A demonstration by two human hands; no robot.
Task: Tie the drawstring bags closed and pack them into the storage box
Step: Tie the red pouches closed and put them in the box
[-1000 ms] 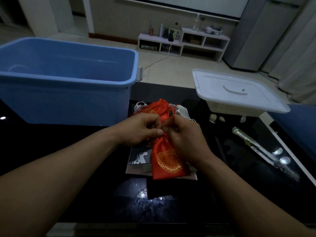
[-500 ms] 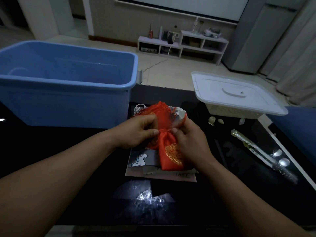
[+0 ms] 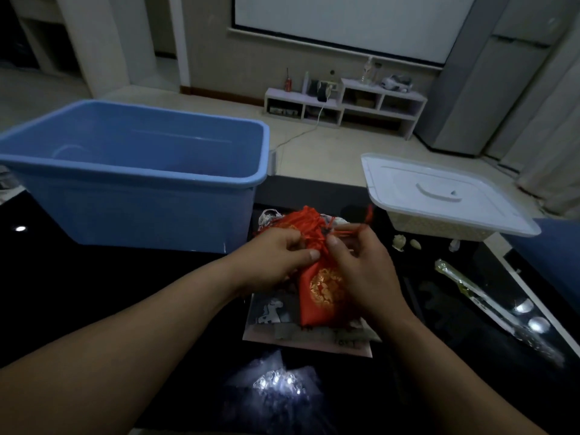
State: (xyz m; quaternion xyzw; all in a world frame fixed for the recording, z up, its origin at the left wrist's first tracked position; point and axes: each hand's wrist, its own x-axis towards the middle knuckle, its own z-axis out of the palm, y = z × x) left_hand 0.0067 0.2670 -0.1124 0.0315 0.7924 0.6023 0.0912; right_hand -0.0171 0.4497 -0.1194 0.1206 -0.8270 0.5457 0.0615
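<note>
A red drawstring bag [image 3: 321,288] with a gold round emblem lies on a pile of other bags on the dark table. My left hand [image 3: 279,259] pinches the bag's gathered neck from the left. My right hand [image 3: 357,262] grips the red drawstring [image 3: 368,216], which runs up and to the right from the neck. Under the red bag lies a grey bag with white animal prints [image 3: 273,312]. The blue storage box [image 3: 138,174] stands open at the back left; its inside shows no bags.
A white lidded basket [image 3: 439,196] sits at the back right. Small pale objects [image 3: 400,241] lie in front of it. A long clear-wrapped item [image 3: 480,299] lies along the right side. A light reflects on the glossy table [image 3: 276,381] near me.
My right hand has pulled the red drawstring out to the right, and the bag's neck is gathered tighter. My head has tilted up a little.
</note>
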